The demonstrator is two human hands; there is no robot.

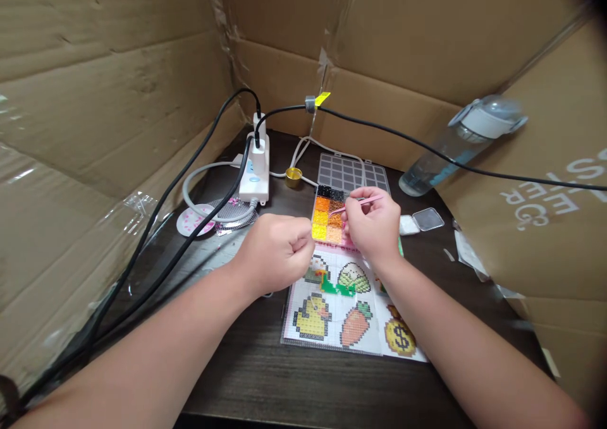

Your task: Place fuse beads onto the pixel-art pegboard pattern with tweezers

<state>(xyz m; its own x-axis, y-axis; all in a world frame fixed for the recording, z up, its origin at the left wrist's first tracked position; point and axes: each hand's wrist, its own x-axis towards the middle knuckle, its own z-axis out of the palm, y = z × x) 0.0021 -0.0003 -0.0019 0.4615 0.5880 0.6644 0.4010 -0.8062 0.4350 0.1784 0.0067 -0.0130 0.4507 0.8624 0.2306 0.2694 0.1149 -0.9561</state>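
Observation:
My right hand (pixel 373 223) pinches a pair of pink tweezers (pixel 363 203), its tips pointing left over the orange and brown cells of a bead box (pixel 319 218). Black, orange, yellow and peach beads fill the cells that show; my right hand covers the box's right side. My left hand (pixel 279 252) is closed like a fist at the box's lower left corner, and whatever its fingers hold is hidden. Below both hands lies a pattern sheet (pixel 334 328) with a duck, a carrot and other pixel pictures. Green beads (pixel 339 286) form a partial shape on its upper part.
A white power strip (pixel 255 176) with black cables stands at the back left. Near it are a pink-spotted round piece (pixel 194 219) and a small gold tin (pixel 293 177). A water bottle (pixel 455 145) leans at the right, near a small clear case (pixel 427 219). Cardboard walls surround the table.

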